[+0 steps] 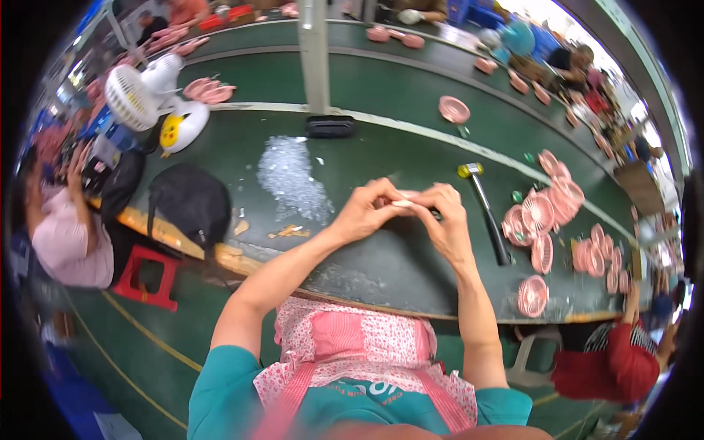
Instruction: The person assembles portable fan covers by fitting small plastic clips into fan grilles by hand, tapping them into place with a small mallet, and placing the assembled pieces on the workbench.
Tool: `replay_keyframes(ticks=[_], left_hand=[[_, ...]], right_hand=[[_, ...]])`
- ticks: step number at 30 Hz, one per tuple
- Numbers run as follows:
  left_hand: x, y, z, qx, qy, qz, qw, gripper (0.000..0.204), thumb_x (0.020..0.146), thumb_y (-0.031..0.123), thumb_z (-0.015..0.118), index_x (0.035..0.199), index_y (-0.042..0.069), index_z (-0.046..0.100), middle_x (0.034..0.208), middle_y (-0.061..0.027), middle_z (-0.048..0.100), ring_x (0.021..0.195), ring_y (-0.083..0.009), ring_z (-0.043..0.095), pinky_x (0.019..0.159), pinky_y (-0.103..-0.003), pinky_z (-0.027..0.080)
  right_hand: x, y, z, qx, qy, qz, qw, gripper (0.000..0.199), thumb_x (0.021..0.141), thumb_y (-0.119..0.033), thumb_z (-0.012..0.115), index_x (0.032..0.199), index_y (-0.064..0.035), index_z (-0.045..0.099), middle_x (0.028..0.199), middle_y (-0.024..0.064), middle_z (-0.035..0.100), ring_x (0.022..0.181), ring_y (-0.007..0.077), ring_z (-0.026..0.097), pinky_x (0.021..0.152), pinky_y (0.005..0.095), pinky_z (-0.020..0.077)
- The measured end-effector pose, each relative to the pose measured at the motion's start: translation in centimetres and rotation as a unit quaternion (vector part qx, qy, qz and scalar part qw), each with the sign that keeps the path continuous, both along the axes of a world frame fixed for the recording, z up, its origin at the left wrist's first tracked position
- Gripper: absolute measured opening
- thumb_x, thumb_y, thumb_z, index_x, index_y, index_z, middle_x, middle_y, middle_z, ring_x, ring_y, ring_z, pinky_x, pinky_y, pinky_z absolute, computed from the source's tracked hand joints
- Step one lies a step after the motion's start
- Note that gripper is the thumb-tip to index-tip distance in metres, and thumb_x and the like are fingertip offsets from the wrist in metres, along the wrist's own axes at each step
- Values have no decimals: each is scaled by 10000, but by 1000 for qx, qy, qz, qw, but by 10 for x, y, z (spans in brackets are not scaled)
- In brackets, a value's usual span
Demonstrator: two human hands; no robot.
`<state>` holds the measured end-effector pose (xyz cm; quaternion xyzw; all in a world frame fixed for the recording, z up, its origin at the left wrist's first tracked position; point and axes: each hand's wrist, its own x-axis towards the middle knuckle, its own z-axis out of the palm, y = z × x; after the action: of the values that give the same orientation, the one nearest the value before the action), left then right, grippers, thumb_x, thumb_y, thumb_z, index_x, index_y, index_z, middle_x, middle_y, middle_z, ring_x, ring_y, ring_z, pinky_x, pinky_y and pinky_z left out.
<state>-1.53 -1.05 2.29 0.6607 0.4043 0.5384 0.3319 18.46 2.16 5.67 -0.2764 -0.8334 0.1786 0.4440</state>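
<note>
Two hands meet over the green table: my left hand and right hand pinch one small pale part between their fingertips, held just above the tabletop. It looks light, stiff and thin, probably plastic, so I judge a fingertip grip at both ends best. Hammer and pink fan grilles lie to my right.

Teal sleeves, pink floral apron
</note>
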Motion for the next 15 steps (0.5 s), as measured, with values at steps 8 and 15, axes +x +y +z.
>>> replay_keyframes(ticks=[8,15], left_hand=[[-3,6,-5,-142,-239,-131,952,98,948,55,679,999,23,602,997,-72,710,946,-104,667,840,-257,545],[11,10,-2,175,217,163,947,454,807,109,769,1219,45,590,1251,-141,582,1186,-340,523,999,-423,421]], right_hand=[[-11,-5,13,44,-20,-28,998,91,823,-31,730,907,-42,698,855,73,645,844,257,578,797,373,420],[-10,50,-34,31,7,-149,988,71,838,-109,708,826,-58,660,827,78,627,821,297,579,760,411,425]])
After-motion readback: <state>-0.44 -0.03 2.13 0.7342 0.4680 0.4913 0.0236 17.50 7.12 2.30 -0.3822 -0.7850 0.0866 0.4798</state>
